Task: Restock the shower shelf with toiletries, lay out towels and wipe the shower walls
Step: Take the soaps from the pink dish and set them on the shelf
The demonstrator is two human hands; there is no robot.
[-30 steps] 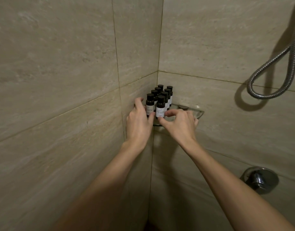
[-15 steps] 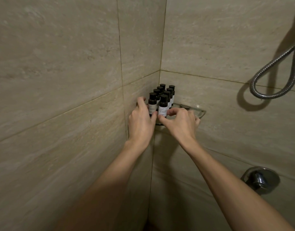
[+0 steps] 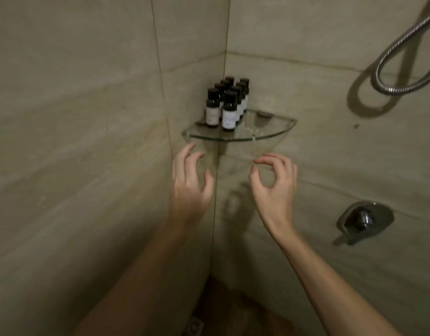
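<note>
Several small dark toiletry bottles with black caps and pale labels stand upright in two rows on the left part of a glass corner shelf. The shelf is fixed in the corner of the beige tiled shower walls. My left hand hovers below the shelf's left end, fingers loosely spread and holding nothing. My right hand hangs below the shelf's right half, fingers loosely curled, empty. Neither hand touches the shelf or a bottle.
A metal shower hose loops down at the upper right. A chrome mixer handle sticks out of the right wall. A floor drain shows at the bottom, between my forearms.
Both hands have let go of the front bottles and dropped below the shelf. The view has tilted down, so the shelf's front edge and the floor now show.
</note>
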